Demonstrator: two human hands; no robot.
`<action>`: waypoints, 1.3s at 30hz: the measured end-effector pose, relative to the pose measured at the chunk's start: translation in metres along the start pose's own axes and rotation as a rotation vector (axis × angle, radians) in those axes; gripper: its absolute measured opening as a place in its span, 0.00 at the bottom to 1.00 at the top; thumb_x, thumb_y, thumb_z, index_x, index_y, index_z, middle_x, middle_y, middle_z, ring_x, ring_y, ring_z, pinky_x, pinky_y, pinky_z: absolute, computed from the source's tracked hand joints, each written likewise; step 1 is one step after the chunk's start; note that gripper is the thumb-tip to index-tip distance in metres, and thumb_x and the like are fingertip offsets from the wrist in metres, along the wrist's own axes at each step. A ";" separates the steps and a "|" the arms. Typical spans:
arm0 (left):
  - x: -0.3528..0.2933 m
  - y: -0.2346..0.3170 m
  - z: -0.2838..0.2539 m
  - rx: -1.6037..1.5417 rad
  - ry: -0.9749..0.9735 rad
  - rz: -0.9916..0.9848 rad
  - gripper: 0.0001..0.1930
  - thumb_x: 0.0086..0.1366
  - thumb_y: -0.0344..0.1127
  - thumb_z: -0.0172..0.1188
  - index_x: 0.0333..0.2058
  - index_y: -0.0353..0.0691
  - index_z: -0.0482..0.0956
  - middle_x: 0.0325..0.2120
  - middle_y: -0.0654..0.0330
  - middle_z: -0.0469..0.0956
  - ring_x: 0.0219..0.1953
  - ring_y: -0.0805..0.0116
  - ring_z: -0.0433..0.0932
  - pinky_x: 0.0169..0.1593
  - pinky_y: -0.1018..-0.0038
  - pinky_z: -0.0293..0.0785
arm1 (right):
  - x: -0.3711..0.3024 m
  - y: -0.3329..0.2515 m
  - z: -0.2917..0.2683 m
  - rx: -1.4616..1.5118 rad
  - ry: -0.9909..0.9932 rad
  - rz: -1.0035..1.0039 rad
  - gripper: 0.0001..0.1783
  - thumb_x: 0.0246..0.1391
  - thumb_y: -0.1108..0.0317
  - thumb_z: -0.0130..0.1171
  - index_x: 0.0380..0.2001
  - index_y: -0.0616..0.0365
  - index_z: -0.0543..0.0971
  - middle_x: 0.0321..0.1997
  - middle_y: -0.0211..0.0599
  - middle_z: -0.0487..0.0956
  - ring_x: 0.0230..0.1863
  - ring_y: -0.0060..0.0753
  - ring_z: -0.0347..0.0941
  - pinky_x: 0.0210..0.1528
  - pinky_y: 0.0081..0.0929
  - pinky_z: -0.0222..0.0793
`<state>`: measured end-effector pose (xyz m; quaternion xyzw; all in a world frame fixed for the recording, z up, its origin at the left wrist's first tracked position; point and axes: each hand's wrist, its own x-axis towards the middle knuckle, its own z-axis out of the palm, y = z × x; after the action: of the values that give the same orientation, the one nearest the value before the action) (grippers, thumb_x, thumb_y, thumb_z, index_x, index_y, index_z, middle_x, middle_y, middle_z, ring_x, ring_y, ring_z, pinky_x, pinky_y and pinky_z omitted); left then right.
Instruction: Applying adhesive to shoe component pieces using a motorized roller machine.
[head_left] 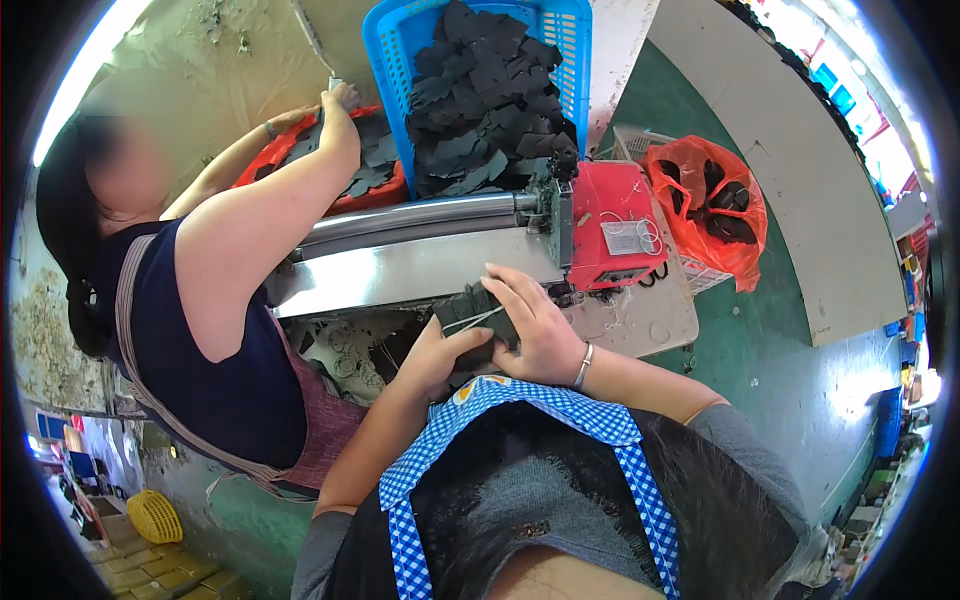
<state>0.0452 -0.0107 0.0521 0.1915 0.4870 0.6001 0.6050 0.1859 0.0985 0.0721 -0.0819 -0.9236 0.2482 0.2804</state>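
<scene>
The machine [618, 215] stands beyond the apron [510, 388]; between them both hands grasp the stack [462, 308] of black pieces, so neither is nearer. The left hand [432, 352] grips its left side, thumb across the top; the right hand [540, 325] curls its fingers over the right side. The pale band [472, 321] slants across the top, from left thumb toward right fingers. Hands hide the stack's ends and underside; I cannot tell its long axis, nor whether the band encircles it.
</scene>
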 end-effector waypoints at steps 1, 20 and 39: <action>0.003 0.002 0.003 -0.017 -0.003 0.038 0.20 0.53 0.28 0.59 0.45 0.33 0.68 0.37 0.57 0.74 0.36 0.70 0.75 0.39 0.75 0.74 | 0.000 0.000 -0.002 0.053 0.013 0.027 0.41 0.32 0.71 0.61 0.55 0.65 0.59 0.57 0.56 0.59 0.57 0.54 0.59 0.58 0.40 0.57; 0.022 0.019 0.032 0.491 0.094 0.323 0.19 0.49 0.30 0.59 0.40 0.31 0.68 0.31 0.54 0.75 0.30 0.67 0.76 0.34 0.72 0.74 | 0.009 0.019 -0.025 -0.025 0.100 -0.013 0.43 0.32 0.69 0.61 0.56 0.63 0.58 0.58 0.56 0.58 0.58 0.57 0.57 0.59 0.40 0.56; -0.009 0.061 0.012 1.095 -0.136 0.544 0.27 0.42 0.33 0.63 0.43 0.34 0.66 0.33 0.48 0.75 0.35 0.54 0.77 0.39 0.69 0.72 | 0.009 0.018 -0.096 0.526 -0.376 0.221 0.31 0.35 0.69 0.57 0.49 0.65 0.69 0.42 0.42 0.75 0.44 0.29 0.71 0.49 0.27 0.65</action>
<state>0.0241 -0.0023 0.1104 0.6297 0.6186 0.3819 0.2738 0.2328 0.1565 0.1364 -0.0592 -0.8489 0.5177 0.0882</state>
